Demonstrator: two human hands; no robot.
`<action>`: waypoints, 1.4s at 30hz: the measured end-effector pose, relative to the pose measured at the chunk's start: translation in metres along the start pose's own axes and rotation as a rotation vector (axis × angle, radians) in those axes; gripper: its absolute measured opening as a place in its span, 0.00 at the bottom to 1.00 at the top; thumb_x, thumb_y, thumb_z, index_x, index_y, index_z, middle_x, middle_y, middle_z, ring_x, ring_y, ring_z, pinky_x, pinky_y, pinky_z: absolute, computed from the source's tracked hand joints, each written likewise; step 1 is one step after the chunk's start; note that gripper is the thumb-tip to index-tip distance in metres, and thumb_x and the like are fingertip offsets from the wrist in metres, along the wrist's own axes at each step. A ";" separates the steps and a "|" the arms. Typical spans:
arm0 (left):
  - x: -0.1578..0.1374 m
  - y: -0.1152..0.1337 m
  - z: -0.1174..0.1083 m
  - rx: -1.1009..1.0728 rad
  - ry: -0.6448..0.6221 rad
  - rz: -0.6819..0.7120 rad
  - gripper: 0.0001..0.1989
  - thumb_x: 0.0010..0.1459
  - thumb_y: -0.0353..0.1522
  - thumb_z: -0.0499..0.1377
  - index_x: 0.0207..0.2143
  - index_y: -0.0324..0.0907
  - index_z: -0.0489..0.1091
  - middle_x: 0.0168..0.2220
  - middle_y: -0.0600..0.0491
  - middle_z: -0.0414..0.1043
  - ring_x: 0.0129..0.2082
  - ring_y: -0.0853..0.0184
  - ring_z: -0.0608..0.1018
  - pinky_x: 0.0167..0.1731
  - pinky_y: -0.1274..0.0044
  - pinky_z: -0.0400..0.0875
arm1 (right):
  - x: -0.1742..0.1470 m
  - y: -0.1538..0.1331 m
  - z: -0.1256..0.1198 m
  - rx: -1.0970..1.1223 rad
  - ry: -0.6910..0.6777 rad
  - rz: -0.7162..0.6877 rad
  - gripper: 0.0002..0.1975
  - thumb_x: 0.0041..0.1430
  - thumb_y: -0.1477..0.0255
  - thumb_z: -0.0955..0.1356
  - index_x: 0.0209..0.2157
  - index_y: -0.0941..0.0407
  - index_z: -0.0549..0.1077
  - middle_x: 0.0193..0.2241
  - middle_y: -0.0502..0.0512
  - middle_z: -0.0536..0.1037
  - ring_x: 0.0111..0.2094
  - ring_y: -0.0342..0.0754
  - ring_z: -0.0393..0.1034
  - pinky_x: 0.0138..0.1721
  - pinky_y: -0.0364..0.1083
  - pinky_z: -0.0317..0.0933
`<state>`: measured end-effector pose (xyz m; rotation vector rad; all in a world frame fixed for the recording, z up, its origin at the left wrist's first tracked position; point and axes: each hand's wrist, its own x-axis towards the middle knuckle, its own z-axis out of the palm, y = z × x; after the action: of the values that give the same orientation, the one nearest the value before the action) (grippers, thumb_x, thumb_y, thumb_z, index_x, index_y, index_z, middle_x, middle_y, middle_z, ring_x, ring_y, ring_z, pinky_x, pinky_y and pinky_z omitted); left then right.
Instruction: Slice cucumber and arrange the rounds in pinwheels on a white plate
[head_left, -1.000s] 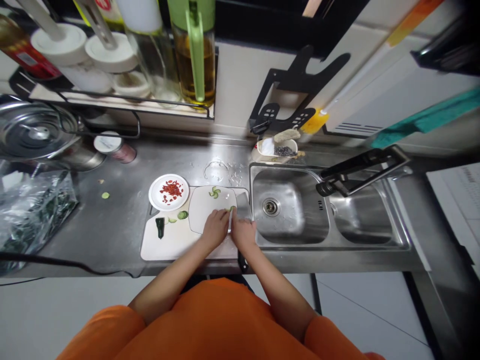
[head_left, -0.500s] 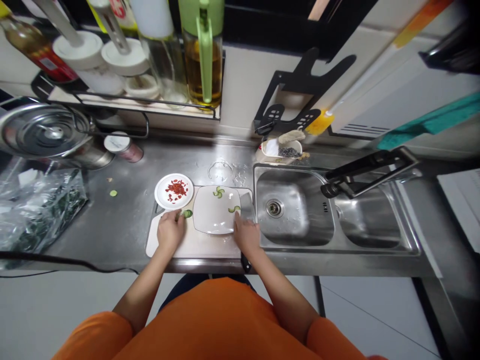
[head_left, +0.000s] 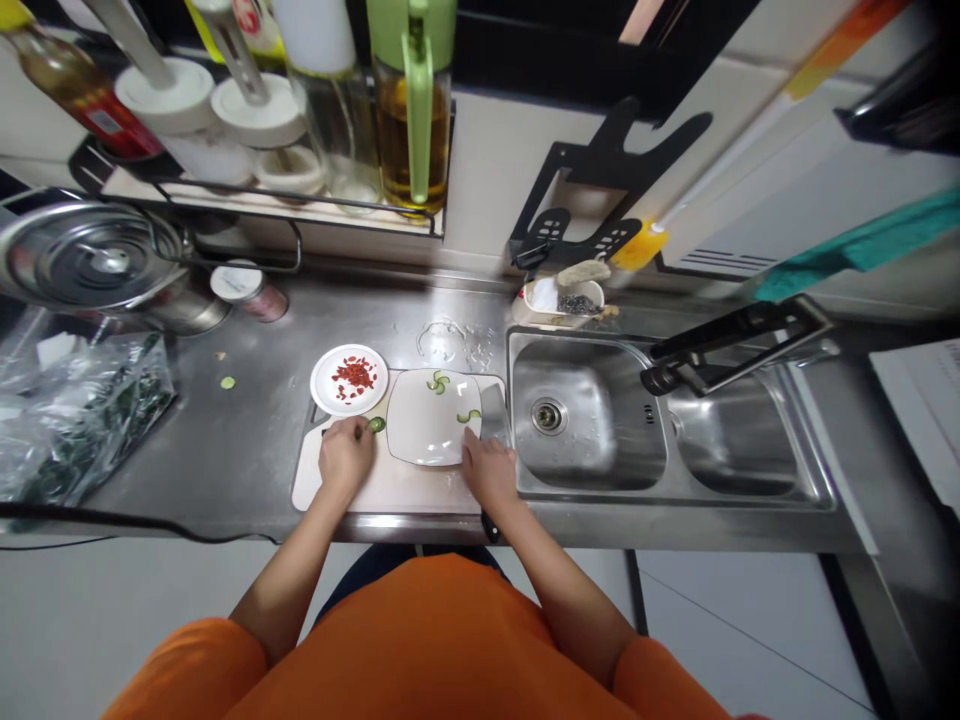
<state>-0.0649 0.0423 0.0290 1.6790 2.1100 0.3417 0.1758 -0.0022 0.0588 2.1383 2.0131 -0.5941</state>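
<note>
My left hand [head_left: 345,462] rests over the left part of a pale cutting board [head_left: 420,492], its fingers pinched at the cucumber slices [head_left: 377,424]. A white squarish plate [head_left: 420,425] lies on the board. Thin cucumber pieces form a small fan [head_left: 437,382] near its far edge, and a curved cucumber piece [head_left: 469,416] lies near its right edge. My right hand [head_left: 489,472] is at the plate's near right corner, index finger stretched toward that curved piece, other fingers partly hidden. Beside it lies a knife [head_left: 495,412], mostly covered by hand and plate.
A round white plate [head_left: 322,385] of red bits overlaps the board's far left corner. A double sink [head_left: 600,440] with a black faucet [head_left: 720,345] is at right. Left are a bag of greens [head_left: 105,420], a lidded pot [head_left: 97,260] and a jar [head_left: 251,292]. Bottles [head_left: 409,130] stand on a rack.
My right fingertip has drawn back slightly from the curved cucumber piece toward the plate's corner. My left hand has shifted slightly right against the cucumber slices. The camera view has moved a little.
</note>
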 end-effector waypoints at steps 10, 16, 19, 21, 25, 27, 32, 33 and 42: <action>-0.007 0.025 -0.019 -0.333 -0.190 -0.018 0.09 0.49 0.38 0.57 0.31 0.43 0.72 0.24 0.57 0.70 0.25 0.70 0.70 0.30 0.79 0.62 | 0.004 0.001 0.000 0.230 0.036 -0.124 0.15 0.63 0.73 0.59 0.47 0.56 0.72 0.38 0.57 0.76 0.43 0.48 0.65 0.44 0.45 0.53; -0.015 0.061 0.000 -0.599 -0.443 0.042 0.10 0.46 0.38 0.60 0.28 0.41 0.72 0.24 0.56 0.71 0.23 0.71 0.68 0.27 0.79 0.63 | 0.013 -0.002 0.005 0.420 0.136 -0.208 0.14 0.59 0.74 0.63 0.45 0.57 0.73 0.40 0.58 0.76 0.44 0.47 0.67 0.48 0.47 0.55; -0.016 0.072 0.011 -0.694 -0.539 0.010 0.11 0.44 0.39 0.61 0.29 0.40 0.72 0.23 0.56 0.72 0.23 0.72 0.69 0.26 0.79 0.64 | 0.015 -0.003 0.003 0.551 0.116 -0.113 0.13 0.57 0.73 0.64 0.43 0.56 0.74 0.39 0.56 0.77 0.40 0.47 0.69 0.45 0.47 0.58; -0.016 0.075 0.016 -0.731 -0.589 -0.006 0.12 0.44 0.38 0.61 0.29 0.40 0.73 0.24 0.55 0.73 0.24 0.71 0.70 0.26 0.79 0.64 | 0.014 -0.003 0.003 0.652 0.101 -0.049 0.13 0.55 0.72 0.65 0.42 0.56 0.75 0.37 0.54 0.78 0.37 0.46 0.69 0.42 0.45 0.60; -0.016 0.079 0.021 -0.763 -0.649 -0.014 0.10 0.43 0.36 0.62 0.29 0.40 0.74 0.26 0.54 0.75 0.26 0.69 0.73 0.30 0.78 0.67 | 0.013 -0.001 0.003 0.773 0.080 0.002 0.10 0.52 0.70 0.66 0.35 0.56 0.77 0.32 0.53 0.79 0.34 0.45 0.69 0.39 0.44 0.61; -0.016 0.081 0.020 -0.759 -0.668 -0.018 0.10 0.43 0.36 0.62 0.29 0.40 0.74 0.26 0.54 0.75 0.28 0.68 0.74 0.31 0.78 0.67 | 0.013 -0.001 0.003 0.792 0.067 0.019 0.09 0.51 0.70 0.66 0.33 0.56 0.77 0.29 0.52 0.78 0.32 0.45 0.69 0.36 0.43 0.61; -0.014 0.084 0.015 -0.741 -0.688 -0.069 0.13 0.43 0.37 0.62 0.32 0.40 0.74 0.26 0.54 0.75 0.26 0.69 0.74 0.29 0.78 0.66 | 0.014 0.000 0.001 0.831 0.064 0.056 0.08 0.49 0.71 0.64 0.28 0.57 0.76 0.25 0.50 0.77 0.28 0.43 0.69 0.33 0.41 0.60; -0.013 0.084 0.014 -0.744 -0.678 -0.089 0.13 0.44 0.37 0.62 0.32 0.39 0.74 0.26 0.54 0.75 0.26 0.70 0.73 0.29 0.79 0.66 | 0.013 0.000 0.000 0.844 0.068 0.052 0.08 0.49 0.71 0.64 0.28 0.57 0.75 0.25 0.50 0.77 0.28 0.44 0.69 0.33 0.41 0.60; -0.019 0.085 0.029 -0.898 -0.892 -0.468 0.22 0.48 0.47 0.60 0.32 0.36 0.72 0.26 0.48 0.74 0.19 0.74 0.68 0.19 0.81 0.57 | 0.006 0.002 -0.015 0.716 0.154 -0.075 0.07 0.53 0.72 0.65 0.27 0.55 0.76 0.27 0.50 0.78 0.33 0.44 0.69 0.40 0.43 0.58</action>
<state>0.0258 0.0421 0.0443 0.5896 1.2772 0.2546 0.1806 0.0089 0.0695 2.5374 2.1936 -1.3732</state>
